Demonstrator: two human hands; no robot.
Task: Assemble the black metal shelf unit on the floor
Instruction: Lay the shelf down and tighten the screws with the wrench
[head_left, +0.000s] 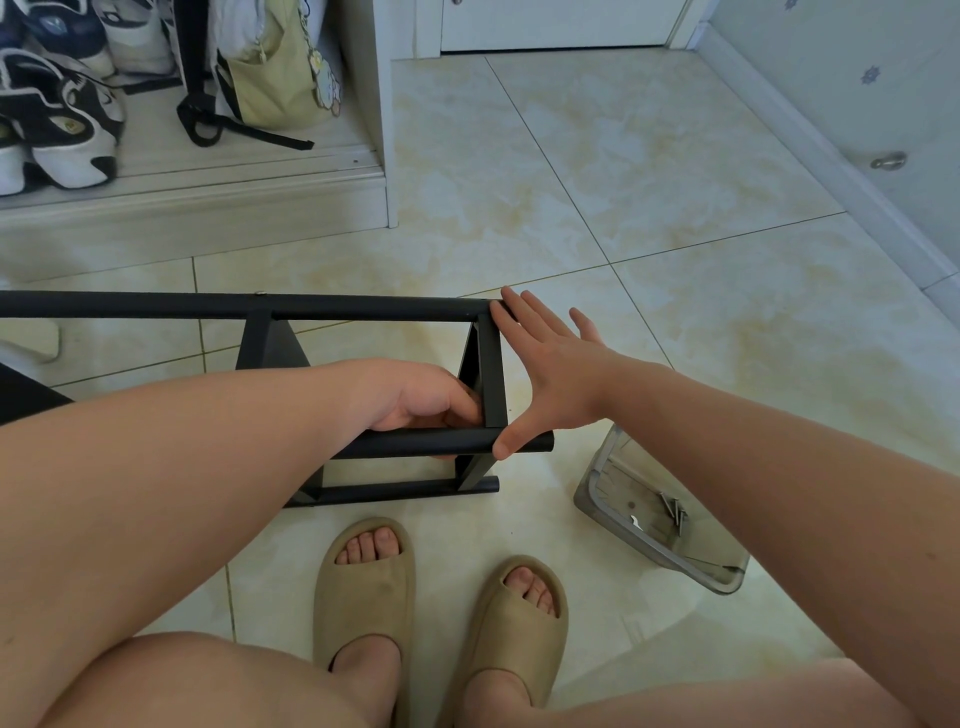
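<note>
The black metal shelf frame (363, 306) lies on its side on the tiled floor, its long tubes running left to right and its end panel (491, 374) near the middle of the view. My left hand (421, 400) reaches inside the frame and curls its fingers around the near tube (415, 444) beside the end panel. My right hand (545, 374) lies spread flat against the outside of the end panel, fingertips at the far tube's end and thumb on the near tube.
A clear plastic tray (613, 512) holding several screws (672, 512) sits on the floor to the right. My feet in beige slippers (363, 587) stand just below the frame. A low cabinet (208, 197) with shoes and a bag stands at the back left. A wall runs along the right.
</note>
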